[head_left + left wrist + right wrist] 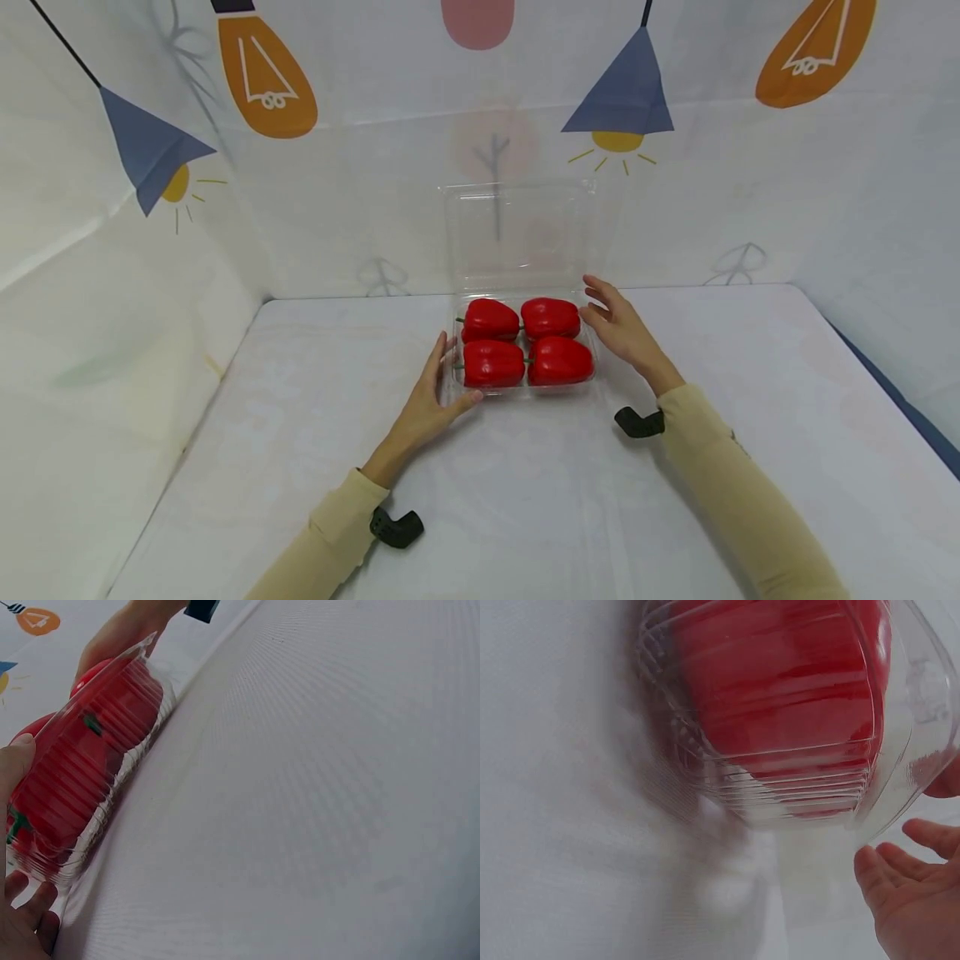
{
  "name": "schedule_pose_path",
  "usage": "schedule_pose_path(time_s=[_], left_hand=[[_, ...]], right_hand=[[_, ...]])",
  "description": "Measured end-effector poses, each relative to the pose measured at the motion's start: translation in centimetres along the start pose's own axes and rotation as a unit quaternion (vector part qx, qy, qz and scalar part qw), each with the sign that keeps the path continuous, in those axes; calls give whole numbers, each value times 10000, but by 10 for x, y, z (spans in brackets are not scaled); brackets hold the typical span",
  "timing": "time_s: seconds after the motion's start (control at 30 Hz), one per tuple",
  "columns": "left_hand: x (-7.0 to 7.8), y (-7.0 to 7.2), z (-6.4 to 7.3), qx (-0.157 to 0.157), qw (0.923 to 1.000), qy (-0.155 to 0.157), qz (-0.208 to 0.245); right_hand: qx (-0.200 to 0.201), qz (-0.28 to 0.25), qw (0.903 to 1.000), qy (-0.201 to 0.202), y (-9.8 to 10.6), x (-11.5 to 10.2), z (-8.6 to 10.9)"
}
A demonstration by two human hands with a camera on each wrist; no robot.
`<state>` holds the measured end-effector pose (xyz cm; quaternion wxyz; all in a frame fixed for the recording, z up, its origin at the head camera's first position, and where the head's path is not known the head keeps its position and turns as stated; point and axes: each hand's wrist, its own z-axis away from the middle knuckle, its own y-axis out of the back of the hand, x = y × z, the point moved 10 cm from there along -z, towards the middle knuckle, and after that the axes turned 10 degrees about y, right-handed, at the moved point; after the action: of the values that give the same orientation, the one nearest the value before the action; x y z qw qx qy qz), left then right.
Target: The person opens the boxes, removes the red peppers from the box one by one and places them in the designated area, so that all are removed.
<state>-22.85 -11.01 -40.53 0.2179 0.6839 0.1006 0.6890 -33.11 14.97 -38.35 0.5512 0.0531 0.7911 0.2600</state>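
Note:
A clear plastic container (525, 391) with its hinged lid (517, 237) raised holds several red bell peppers, one of them the front-right pepper (560, 361). My left hand (423, 408) holds the container's front left corner, the thumb on the front rim and the fingers along the left side; in the left wrist view, green stems (91, 724) show through the wall. Beside the right side, my right hand (618, 329) has loosely extended fingers at the rim. The right wrist view shows its fingers (904, 862) spread near the container's edge, with the thumb partly cut off.
A white-covered table (510, 500) carries the container near its back edge. Directly behind stands a white backdrop (360, 192) printed with lamps and bulbs, close to the raised lid. Dark wrist mounts (397, 529) stick out from both sleeves.

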Motion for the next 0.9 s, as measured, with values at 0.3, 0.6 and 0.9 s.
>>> schedule_pose_path(time_s=[0.3,0.6,0.9], left_hand=[[-1,0,-1,31,10000,-8,-24],[-36,-7,-19,203,9997,-98,-124],[-36,-7,-18,150,9998,-109,-44]], right_hand=[[8,303,9987,419,-2,-8,8],[-98,515,9961,715,-3,-19,16],[-154,721,9936,856,-5,-22,22]])
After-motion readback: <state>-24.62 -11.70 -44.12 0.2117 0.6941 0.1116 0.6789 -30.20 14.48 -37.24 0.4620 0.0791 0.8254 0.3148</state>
